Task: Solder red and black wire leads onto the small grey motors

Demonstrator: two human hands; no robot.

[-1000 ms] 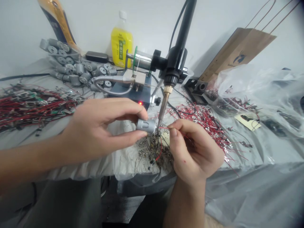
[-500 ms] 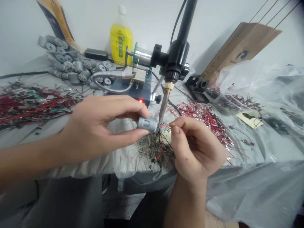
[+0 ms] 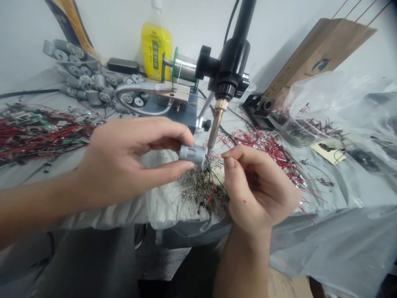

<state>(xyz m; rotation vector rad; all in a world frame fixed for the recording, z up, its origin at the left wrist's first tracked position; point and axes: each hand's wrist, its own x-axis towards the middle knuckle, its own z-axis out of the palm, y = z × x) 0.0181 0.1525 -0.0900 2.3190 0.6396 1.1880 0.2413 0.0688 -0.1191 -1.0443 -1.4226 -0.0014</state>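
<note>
Dozens of red wires [image 3: 52,138], tangled with small green and silvery parts [image 3: 46,124], lie heaped on the left of the worktop [image 3: 341,192]. Farther back, grey cylindrical motors [image 3: 99,82] are piled up, with a black case [image 3: 123,65] beside them. The person's left hand [image 3: 130,159] comes in from the left, its thumb and fingers clamped on one small grey motor [image 3: 191,154], held sideways above the worktop at the middle of the scene. Beyond this hand stands a yellow bottle [image 3: 156,45], and right of it a spool of solder [image 3: 186,68]. Below the held motor lies a litter of metal scraps [image 3: 194,186]. A soldering iron [image 3: 216,124] slants down from the far side, its tip at the motor's right end; whether the two touch cannot be told. The right hand [image 3: 260,186] pinches a thin red wire [image 3: 216,156] between thumb and forefinger, the wire running left toward that end. Farther right lie a second heap of red wires [image 3: 273,153], a clear plastic tub [image 3: 291,134] and a brown paper bag [image 3: 313,62].
</note>
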